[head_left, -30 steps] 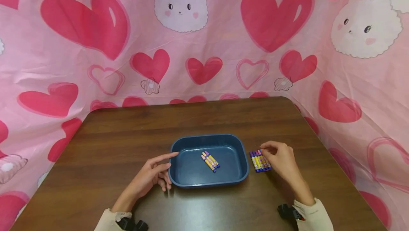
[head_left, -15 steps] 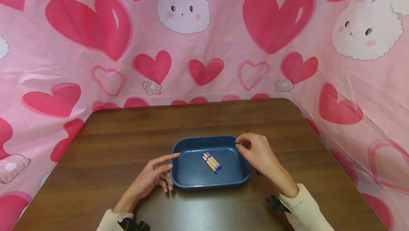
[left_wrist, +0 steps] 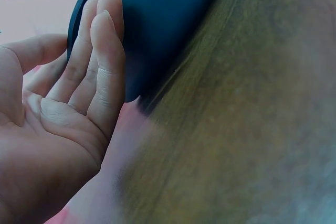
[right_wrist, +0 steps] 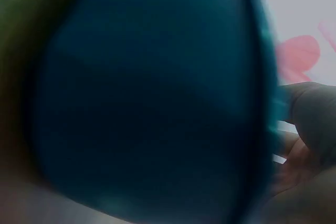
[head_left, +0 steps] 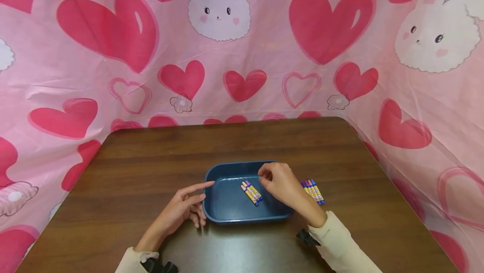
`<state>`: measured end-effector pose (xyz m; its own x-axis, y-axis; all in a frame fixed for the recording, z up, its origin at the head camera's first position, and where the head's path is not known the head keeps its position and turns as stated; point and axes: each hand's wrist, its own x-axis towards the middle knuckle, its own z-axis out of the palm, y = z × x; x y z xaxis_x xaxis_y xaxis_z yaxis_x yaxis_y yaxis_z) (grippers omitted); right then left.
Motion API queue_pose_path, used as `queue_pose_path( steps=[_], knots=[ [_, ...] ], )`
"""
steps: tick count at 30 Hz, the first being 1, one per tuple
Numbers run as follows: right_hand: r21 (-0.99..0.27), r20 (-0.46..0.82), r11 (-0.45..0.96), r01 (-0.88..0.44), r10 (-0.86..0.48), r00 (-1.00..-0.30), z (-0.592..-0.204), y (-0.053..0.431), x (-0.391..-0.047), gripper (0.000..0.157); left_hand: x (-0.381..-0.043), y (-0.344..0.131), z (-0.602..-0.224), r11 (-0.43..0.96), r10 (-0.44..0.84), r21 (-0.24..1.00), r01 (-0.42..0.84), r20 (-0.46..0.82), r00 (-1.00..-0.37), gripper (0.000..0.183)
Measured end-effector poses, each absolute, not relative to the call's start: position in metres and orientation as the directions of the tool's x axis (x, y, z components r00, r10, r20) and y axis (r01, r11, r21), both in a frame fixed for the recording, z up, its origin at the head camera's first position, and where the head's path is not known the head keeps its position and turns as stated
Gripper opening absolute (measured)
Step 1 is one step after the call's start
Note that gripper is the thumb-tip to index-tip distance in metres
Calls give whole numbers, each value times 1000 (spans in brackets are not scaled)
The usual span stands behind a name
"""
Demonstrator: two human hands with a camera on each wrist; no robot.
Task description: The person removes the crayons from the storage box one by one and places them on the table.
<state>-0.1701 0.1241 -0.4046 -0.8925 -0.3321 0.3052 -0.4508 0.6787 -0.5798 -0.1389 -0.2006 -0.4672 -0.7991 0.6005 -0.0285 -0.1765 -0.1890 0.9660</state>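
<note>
A dark blue rectangular tray (head_left: 227, 216) stands on the table. Inside it lies a small cluster of crayons (head_left: 251, 193) with yellow wrappers and pale pink and purple tips. At the tray's left end is my left hand (head_left: 181, 206), its index fingertip over the rim and its thumb close beside it. The left wrist view shows those fingers (left_wrist: 107, 51) fairly straight along the tray wall. My right hand (head_left: 281, 185) hangs over the tray's right half, thumb and index drawn together; I cannot tell whether a crayon is between them. More crayons (head_left: 314, 191) lie in a row right of the tray.
The brown wooden table (head_left: 159, 155) has rounded far corners. A pink cloth (head_left: 264, 42) with hearts and rabbits hangs behind it and along both sides. In the right wrist view the tray (right_wrist: 157, 103) is blurred and fills most of the picture.
My right hand has moved left from the crayon row, over the tray's right rim, to above its inside. The left hand stays at the tray's left end. The crayons inside lie as before.
</note>
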Motion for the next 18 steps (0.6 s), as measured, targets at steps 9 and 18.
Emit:
queue_pose_path(
  steps=[9, 18],
  knots=[
    [-573, 150, 699, -427, -422, -894, -435, 115, -176, 5, -139, -201, -466, -192, 605, 969, -154, -7, -797, 48],
    [-550, 132, 714, -433, -438, -889, -444, 111, -178, 4, -139, -199, -465, -149, 576, 972, -182, -64, -815, 51]
  ],
)
